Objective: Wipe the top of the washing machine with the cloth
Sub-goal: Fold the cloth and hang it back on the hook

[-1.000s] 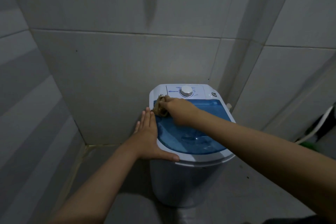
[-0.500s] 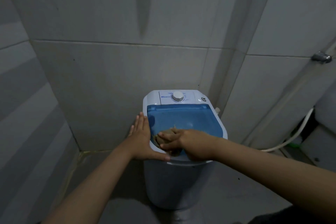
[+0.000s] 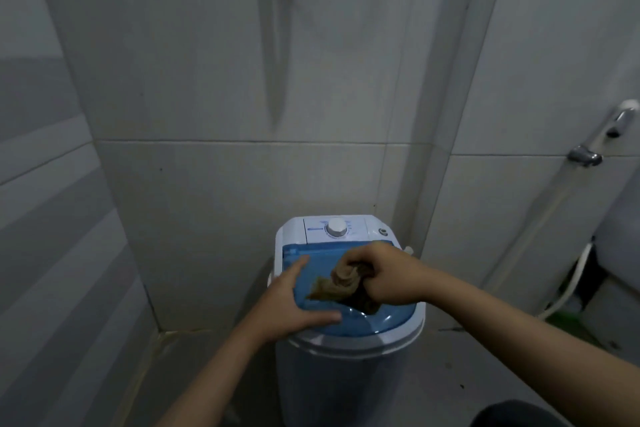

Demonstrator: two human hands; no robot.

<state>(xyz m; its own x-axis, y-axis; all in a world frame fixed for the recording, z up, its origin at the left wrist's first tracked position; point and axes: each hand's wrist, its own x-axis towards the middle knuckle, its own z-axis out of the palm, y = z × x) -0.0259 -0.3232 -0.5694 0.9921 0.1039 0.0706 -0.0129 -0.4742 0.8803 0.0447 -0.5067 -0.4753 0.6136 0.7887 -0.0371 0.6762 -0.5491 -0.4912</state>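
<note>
Two hands on washing machine [image 3: 349,378] lid: right hand [image 3: 389,276] clenches bunched cloth [image 3: 341,282]; left hand [image 3: 292,305] flat, fingers spread, grasping nothing.

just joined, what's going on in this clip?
A person is wiping the top of a small washing machine in a tiled corner. The right hand grips a bunched brown cloth on the blue lid. The left hand lies open on the lid's left edge, apparently steadying it.
</note>
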